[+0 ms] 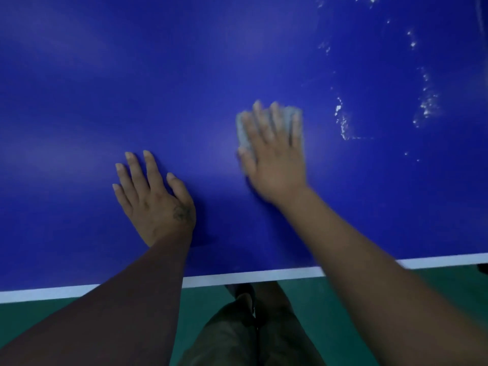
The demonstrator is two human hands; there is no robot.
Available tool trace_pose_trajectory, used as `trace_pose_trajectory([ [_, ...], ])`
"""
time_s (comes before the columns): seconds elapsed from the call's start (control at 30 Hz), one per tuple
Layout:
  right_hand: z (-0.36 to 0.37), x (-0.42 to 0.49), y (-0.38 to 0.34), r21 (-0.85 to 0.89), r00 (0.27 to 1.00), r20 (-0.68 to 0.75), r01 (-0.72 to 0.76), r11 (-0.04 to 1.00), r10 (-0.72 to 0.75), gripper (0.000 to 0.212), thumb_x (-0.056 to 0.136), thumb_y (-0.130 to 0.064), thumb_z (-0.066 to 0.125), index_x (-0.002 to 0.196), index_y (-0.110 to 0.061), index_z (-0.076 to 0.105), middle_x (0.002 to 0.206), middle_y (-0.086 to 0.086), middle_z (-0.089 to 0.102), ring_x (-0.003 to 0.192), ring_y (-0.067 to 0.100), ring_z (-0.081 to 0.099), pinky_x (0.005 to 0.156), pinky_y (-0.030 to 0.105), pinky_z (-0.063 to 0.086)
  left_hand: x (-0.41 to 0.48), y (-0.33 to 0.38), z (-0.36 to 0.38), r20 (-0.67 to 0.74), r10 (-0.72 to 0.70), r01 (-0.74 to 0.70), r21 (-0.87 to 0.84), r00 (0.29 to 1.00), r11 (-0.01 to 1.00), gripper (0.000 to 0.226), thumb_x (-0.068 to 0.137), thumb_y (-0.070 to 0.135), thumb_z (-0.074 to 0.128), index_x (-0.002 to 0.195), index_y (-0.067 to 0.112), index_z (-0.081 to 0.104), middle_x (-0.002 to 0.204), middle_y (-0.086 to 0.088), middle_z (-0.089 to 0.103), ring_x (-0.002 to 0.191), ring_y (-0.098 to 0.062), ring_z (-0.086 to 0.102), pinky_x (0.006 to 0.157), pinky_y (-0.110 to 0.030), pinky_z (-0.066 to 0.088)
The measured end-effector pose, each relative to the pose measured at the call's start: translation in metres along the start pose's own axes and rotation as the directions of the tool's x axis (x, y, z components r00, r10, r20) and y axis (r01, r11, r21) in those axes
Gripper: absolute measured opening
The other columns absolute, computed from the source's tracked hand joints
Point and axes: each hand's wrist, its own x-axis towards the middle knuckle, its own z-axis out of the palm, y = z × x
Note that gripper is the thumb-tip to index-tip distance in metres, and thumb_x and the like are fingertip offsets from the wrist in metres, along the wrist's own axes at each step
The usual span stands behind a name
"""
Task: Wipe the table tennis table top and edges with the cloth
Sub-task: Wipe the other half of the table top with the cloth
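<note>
The blue table tennis table top (pixel 211 75) fills most of the view, with a white line along its near edge (pixel 250 276). My right hand (pixel 274 154) lies flat with straight fingers on a small grey cloth (pixel 244 130) and presses it onto the table; the hand and cloth are blurred. Only the cloth's left side and far corner show past the fingers. My left hand (pixel 155 196) rests flat on the bare table, fingers spread, to the left of the cloth and nearer the edge.
White specks and wet-looking smears (pixel 343 122) lie on the table to the right of the cloth, more of them toward the far right (pixel 427 101). Below the table edge are the green floor (pixel 79 326) and my legs (pixel 250 326).
</note>
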Motion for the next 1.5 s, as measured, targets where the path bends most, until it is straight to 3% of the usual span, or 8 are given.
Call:
trace_pose_trajectory([
  [0.1, 0.012, -0.090, -0.024, 0.063, 0.997, 0.002, 0.082, 0.995, -0.083, 0.065, 0.114, -0.051, 0.030, 0.171, -0.023, 0.018, 0.179, 0.001, 0.013, 0.166, 0.030, 0.009, 0.129, 0.065, 0.016, -0.001, -0.001, 0.000, -0.015, 0.002, -0.002, -0.001, 1.000, 1.000, 0.062, 0.112, 0.040, 0.033, 0.171, 0.019, 0.029, 0.180, -0.007, 0.018, 0.168, -0.028, 0.010, 0.136, -0.050, 0.004],
  [0.23, 0.013, -0.159, 0.012, 0.072, 0.999, 0.037, -0.031, 0.997, 0.028, 0.067, 0.112, -0.056, 0.032, 0.171, -0.026, 0.018, 0.179, -0.004, 0.013, 0.166, 0.025, 0.009, 0.130, 0.062, 0.017, -0.001, -0.001, 0.001, -0.023, 0.011, -0.011, 0.003, 1.000, 1.000, 0.062, 0.112, 0.039, 0.033, 0.171, 0.018, 0.028, 0.180, -0.007, 0.019, 0.168, -0.029, 0.010, 0.136, -0.050, 0.006],
  [0.6, -0.007, -0.010, 0.089, 0.063, 0.947, 0.049, -0.321, 0.945, 0.318, 0.067, 0.113, -0.051, 0.017, 0.172, -0.021, 0.011, 0.180, 0.002, 0.004, 0.166, 0.028, -0.001, 0.132, 0.061, 0.000, 0.000, -0.002, 0.003, -0.051, 0.019, -0.019, 0.000, 0.999, 1.000, 0.062, 0.112, 0.040, 0.034, 0.170, 0.019, 0.030, 0.180, -0.008, 0.020, 0.167, -0.030, 0.011, 0.135, -0.051, 0.006],
  [0.8, 0.004, -0.097, 0.048, -0.011, 0.992, -0.017, -0.125, 0.992, 0.125, 0.060, 0.115, -0.038, 0.022, 0.171, -0.017, 0.015, 0.179, 0.005, 0.012, 0.166, 0.029, 0.007, 0.130, 0.065, 0.011, 0.000, -0.002, 0.001, -0.033, 0.019, -0.019, -0.011, 0.999, 1.000, 0.063, 0.112, 0.040, 0.034, 0.170, 0.018, 0.029, 0.180, -0.009, 0.018, 0.167, -0.031, 0.010, 0.135, -0.053, 0.007],
  [0.93, 0.007, -0.117, 0.033, 0.025, 0.990, 0.027, -0.143, 0.989, 0.142, 0.061, 0.114, -0.042, 0.023, 0.171, -0.021, 0.016, 0.179, 0.001, 0.012, 0.166, 0.026, 0.006, 0.131, 0.063, 0.010, 0.001, -0.003, 0.003, -0.027, 0.019, -0.019, -0.002, 0.999, 1.000, 0.063, 0.112, 0.041, 0.033, 0.170, 0.018, 0.027, 0.180, -0.009, 0.017, 0.167, -0.031, 0.009, 0.135, -0.054, 0.007],
  [1.13, -0.003, -0.036, 0.045, -0.004, 0.993, 0.023, -0.113, 0.994, 0.113, 0.059, 0.115, -0.042, 0.025, 0.170, -0.022, 0.022, 0.178, 0.001, 0.018, 0.166, 0.027, 0.012, 0.131, 0.061, 0.010, 0.001, -0.001, 0.004, -0.019, 0.012, -0.012, 0.013, 1.000, 1.000, 0.065, 0.111, 0.043, 0.028, 0.171, 0.019, 0.025, 0.180, -0.009, 0.017, 0.168, -0.030, 0.008, 0.136, -0.053, 0.006],
  [1.33, -0.011, 0.084, 0.053, 0.087, 0.979, 0.083, -0.193, 0.977, 0.186, 0.061, 0.115, -0.046, 0.018, 0.172, -0.030, 0.005, 0.180, -0.001, -0.001, 0.166, 0.023, -0.006, 0.132, 0.057, -0.010, 0.000, 0.003, 0.001, -0.026, 0.002, -0.002, 0.012, 1.000, 1.000, 0.065, 0.109, 0.042, 0.030, 0.170, 0.019, 0.029, 0.179, -0.008, 0.020, 0.167, -0.029, 0.010, 0.136, -0.052, 0.007],
  [1.5, -0.006, 0.044, 0.030, 0.072, 0.976, 0.040, -0.215, 0.974, 0.212, 0.063, 0.114, -0.051, 0.017, 0.172, -0.029, 0.005, 0.180, 0.006, 0.000, 0.166, 0.029, -0.005, 0.132, 0.058, -0.005, 0.001, 0.008, -0.005, 0.007, -0.011, 0.011, 0.000, 1.000, 1.000, 0.065, 0.109, 0.041, 0.033, 0.170, 0.017, 0.031, 0.179, -0.008, 0.021, 0.167, -0.029, 0.011, 0.136, -0.052, 0.007],
])
